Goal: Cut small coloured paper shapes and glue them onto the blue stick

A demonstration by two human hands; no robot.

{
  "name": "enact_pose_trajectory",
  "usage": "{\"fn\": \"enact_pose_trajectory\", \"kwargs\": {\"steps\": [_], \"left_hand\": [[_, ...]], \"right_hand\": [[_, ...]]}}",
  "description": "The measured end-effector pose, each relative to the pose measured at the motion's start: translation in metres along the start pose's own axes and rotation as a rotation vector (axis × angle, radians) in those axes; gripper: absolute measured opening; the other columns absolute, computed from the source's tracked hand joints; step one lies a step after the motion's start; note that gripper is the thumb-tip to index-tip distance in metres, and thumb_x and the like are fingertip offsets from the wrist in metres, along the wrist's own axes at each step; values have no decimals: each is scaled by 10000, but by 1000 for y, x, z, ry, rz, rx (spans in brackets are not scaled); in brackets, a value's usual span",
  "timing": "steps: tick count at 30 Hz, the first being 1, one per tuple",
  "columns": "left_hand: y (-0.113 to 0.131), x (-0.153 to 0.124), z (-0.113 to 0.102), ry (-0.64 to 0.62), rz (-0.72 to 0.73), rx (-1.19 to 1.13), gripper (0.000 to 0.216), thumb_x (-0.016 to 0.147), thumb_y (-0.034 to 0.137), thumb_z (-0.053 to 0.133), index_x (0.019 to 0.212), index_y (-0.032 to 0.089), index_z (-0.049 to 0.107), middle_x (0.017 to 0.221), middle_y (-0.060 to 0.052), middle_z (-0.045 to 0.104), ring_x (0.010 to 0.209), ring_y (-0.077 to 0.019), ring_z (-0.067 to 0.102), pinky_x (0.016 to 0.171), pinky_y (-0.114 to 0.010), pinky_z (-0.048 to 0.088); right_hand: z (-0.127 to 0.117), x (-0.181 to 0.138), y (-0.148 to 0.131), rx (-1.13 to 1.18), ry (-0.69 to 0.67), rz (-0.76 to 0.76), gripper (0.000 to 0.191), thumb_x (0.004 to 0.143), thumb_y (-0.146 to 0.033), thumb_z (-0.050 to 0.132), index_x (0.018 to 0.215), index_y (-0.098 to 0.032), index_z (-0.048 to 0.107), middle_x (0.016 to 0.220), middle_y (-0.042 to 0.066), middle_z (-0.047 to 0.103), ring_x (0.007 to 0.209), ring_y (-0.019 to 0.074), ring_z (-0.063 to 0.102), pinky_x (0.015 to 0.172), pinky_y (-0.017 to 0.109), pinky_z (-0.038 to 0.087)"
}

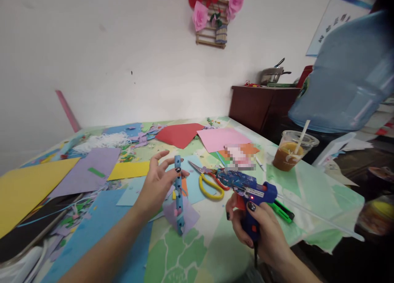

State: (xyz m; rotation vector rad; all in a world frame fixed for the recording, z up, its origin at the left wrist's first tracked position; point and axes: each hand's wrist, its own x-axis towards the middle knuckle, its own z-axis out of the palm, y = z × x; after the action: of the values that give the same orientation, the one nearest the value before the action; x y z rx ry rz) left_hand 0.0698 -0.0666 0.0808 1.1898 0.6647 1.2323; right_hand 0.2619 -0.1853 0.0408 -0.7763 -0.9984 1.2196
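Observation:
My left hand [158,180] pinches a thin blue paper stick with dark dots [178,196], holding it upright with its lower end near a lilac paper scrap [184,217]. The other fingers are spread. My right hand [261,233] is wrapped round the handle of a blue hot glue gun [249,190], a finger on the orange trigger. The gun's nozzle points left, toward the stick but apart from it. A red light glows on the gun's body.
Yellow-handled scissors [209,182] lie between the hands. Coloured paper sheets cover the table [191,250]: yellow [27,188], lilac, blue, red [180,134], pink [220,138]. A plastic cup with brown drink and straw [291,153] stands right. A large blue water bottle [347,77] looms at right.

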Motion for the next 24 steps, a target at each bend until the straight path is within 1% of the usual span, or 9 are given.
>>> {"fn": "enact_pose_trajectory", "kwargs": {"steps": [3, 5, 8, 12, 14, 17, 21, 24], "left_hand": [[-11, -3, 2, -29, -25, -75, 537, 671, 152, 686, 1116, 241, 400, 978, -13, 557, 697, -115, 611, 610, -250, 491], [-16, -5, 3, -43, -15, -50, 584, 653, 112, 706, 1129, 242, 395, 939, 5, 562, 674, -83, 573, 635, -227, 475], [-16, -7, 4, -42, 36, 40, 579, 703, 103, 682, 1169, 260, 376, 893, 21, 581, 660, -73, 544, 654, -222, 464], [-10, -10, 5, -16, 124, 183, 571, 721, 103, 668, 1185, 257, 373, 836, 21, 618, 670, -93, 543, 638, -228, 466], [-7, -11, 6, -25, 140, 225, 541, 726, 100, 659, 1171, 249, 389, 809, 23, 622, 652, -95, 542, 626, -231, 474], [-5, -12, 8, -30, 146, 258, 495, 726, 98, 654, 1135, 238, 414, 790, 25, 627, 647, -95, 549, 625, -228, 484], [-5, -12, 10, -22, 141, 270, 472, 713, 102, 657, 1106, 229, 427, 748, 36, 618, 672, -102, 566, 637, -224, 491], [-3, -12, 11, -14, 135, 267, 453, 710, 110, 655, 1086, 224, 431, 731, 41, 610, 667, -101, 566, 626, -219, 487]], "right_hand": [[3, 3, 5, 10, 4, 34, 356, 844, -469, 518, 778, -126, 593, 417, -54, 419, 311, 37, 256, 352, 188, 176], [5, 4, 7, 23, 5, 59, 351, 845, -469, 518, 777, -130, 579, 423, -56, 420, 309, 36, 246, 349, 190, 171], [6, 3, 9, 29, 11, 69, 329, 847, -454, 524, 774, -137, 566, 441, -59, 427, 309, 37, 253, 347, 192, 165], [7, 1, 13, -2, 25, 70, 320, 848, -444, 530, 806, -129, 574, 632, 6, 558, 319, 19, 299, 344, 193, 163], [6, 1, 15, -10, 19, 70, 313, 857, -437, 524, 828, -130, 576, 690, 23, 583, 327, 15, 322, 346, 187, 169], [7, 0, 17, -22, -7, 84, 321, 861, -446, 518, 820, -132, 574, 666, 16, 577, 326, 14, 330, 344, 180, 173], [7, 0, 19, -27, -6, 95, 325, 843, -468, 537, 821, -144, 558, 719, 26, 588, 328, 16, 339, 334, 178, 179], [7, 0, 21, -51, -16, 95, 346, 859, -477, 512, 826, -137, 568, 614, -4, 544, 318, 24, 318, 340, 185, 171]]}}
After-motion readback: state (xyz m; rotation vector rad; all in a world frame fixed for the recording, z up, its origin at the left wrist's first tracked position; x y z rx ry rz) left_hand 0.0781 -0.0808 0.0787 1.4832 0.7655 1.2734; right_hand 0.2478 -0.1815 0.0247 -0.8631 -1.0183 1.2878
